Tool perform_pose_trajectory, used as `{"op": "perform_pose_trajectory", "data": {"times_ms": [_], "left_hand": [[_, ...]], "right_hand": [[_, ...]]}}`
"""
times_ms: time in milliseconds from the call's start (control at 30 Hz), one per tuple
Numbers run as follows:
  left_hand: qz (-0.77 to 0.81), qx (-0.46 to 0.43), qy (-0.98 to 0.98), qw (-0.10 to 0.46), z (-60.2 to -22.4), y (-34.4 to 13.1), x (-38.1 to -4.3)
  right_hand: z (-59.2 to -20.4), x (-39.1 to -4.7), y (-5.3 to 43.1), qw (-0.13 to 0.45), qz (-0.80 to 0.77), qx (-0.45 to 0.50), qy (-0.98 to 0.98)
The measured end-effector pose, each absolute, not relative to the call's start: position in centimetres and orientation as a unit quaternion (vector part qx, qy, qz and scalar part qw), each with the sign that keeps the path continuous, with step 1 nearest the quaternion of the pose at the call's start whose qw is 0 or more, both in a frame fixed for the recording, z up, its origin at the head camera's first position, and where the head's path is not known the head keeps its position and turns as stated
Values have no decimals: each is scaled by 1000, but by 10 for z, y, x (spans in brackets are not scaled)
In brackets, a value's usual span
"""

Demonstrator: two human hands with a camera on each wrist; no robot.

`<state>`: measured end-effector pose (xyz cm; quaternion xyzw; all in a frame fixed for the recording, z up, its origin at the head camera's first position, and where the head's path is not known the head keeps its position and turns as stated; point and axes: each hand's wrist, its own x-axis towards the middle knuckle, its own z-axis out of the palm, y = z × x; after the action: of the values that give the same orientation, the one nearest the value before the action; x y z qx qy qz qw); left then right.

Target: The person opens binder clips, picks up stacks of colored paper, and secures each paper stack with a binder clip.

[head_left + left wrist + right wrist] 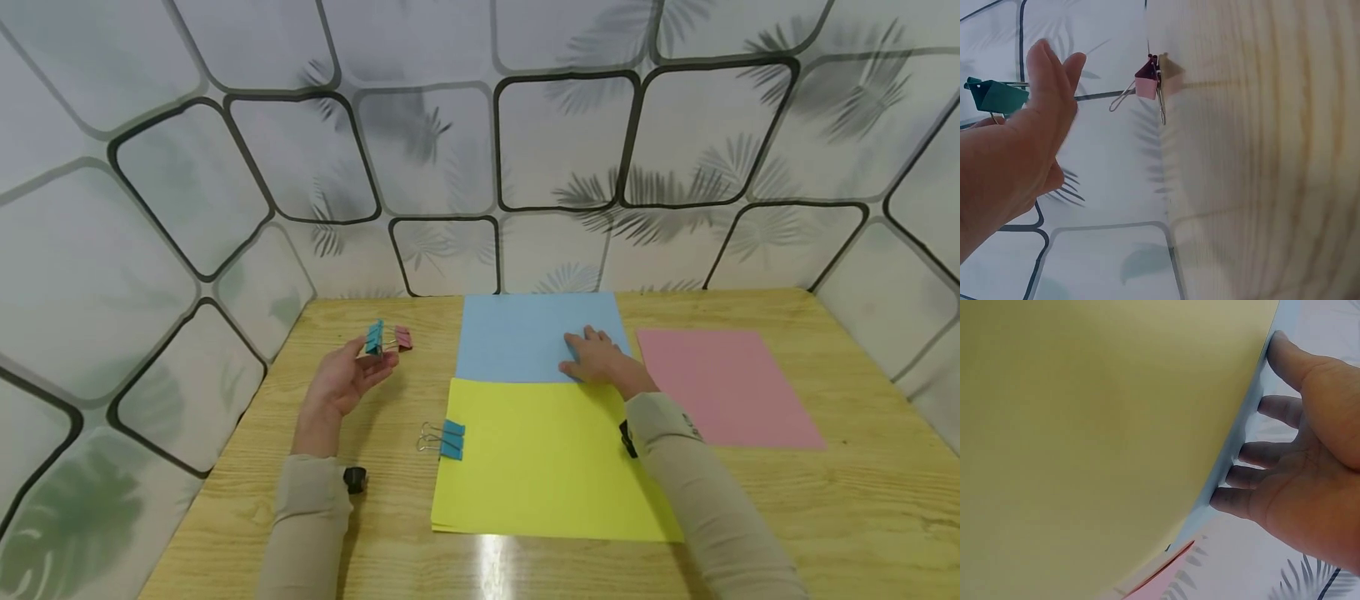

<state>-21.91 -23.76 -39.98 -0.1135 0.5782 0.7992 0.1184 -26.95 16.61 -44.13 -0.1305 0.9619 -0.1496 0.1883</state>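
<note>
My left hand [339, 382] pinches a teal binder clip [374, 338] above the left part of the table. The left wrist view shows that teal clip at the fingers, partly hidden behind the hand. Past the fingertips a pink binder clip [1147, 86] stands on the tabletop, apart from the hand. With fingers spread, my right hand [602, 364] rests on a sheet of blue paper [517, 337]. In the right wrist view its fingertips touch the blue sheet beyond the yellow edge. Yellow paper [540, 467] lies nearer to me, with a blue binder clip [452, 442] on its left edge.
A pink sheet of paper [731, 387] lies on the right side of the wooden table [885, 492]. A patterned wall covering [442, 150] rises behind the table and along both sides.
</note>
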Motion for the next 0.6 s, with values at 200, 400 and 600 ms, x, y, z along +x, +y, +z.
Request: {"op": "perform_pose_trajectory", "data": {"times_ms": [200, 400, 600], "left_hand": [[770, -102, 620, 113, -400, -237, -218], [778, -92, 613, 102, -400, -236, -218], [774, -89, 618, 101, -401, -236, -218]], "right_hand": [[-441, -270, 167, 188, -149, -132, 962], [-440, -270, 166, 190, -149, -132, 961], [-440, -271, 167, 180, -151, -132, 963]]}}
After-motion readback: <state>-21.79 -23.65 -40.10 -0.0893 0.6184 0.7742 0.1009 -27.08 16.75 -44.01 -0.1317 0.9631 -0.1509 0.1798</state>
